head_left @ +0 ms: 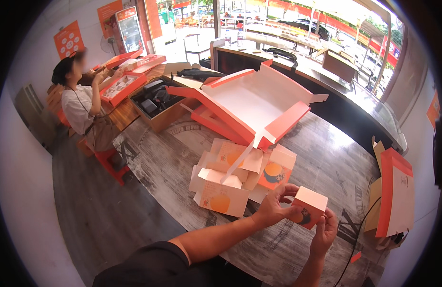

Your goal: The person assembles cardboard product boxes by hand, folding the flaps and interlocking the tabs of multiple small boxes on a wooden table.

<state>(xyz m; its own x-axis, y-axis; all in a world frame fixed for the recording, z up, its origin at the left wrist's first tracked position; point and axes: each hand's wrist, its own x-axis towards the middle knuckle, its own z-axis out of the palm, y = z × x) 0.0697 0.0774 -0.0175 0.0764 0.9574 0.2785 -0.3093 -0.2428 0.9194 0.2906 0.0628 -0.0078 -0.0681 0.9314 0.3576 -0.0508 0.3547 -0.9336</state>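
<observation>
1. The small box (309, 206) is gripped by the left hand (274, 206) and right hand (324, 231), above the table (321, 162) edge.
2. It is judged light, thin card, easily crushed; best held by its corners.
3. Flat cartons (230, 179) lie just beyond, before a large open box (252, 103).

Matt cardboard small box (309, 206); worn, grainy wooden table (321, 162); glossy counter (374, 112).

The small orange box (309, 206) hides the right hand's (323, 233) fingertips and part of its own print.
</observation>
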